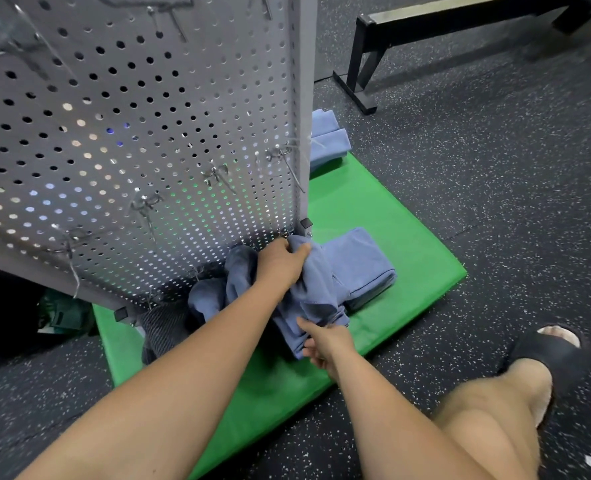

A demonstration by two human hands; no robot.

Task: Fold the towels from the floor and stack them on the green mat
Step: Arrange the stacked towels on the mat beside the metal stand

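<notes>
A crumpled blue towel (316, 296) lies bunched over the near middle of the green mat (384, 216). My left hand (282, 263) grips its upper part, close to the foot of the pegboard stand. My right hand (325, 344) pinches its lower edge. A folded blue towel (363, 263) sits on the mat just right of the crumpled one. More folded blue towels (328, 140) are stacked at the mat's far end, partly hidden by the stand. A dark grey cloth (166, 327) lies at the mat's left, under the stand.
A tall grey pegboard stand (131, 133) with metal hooks fills the left and stands on the mat. A black metal bench frame (366, 64) stands at the back right. My leg and black slipper (550, 355) rest on the speckled rubber floor at right.
</notes>
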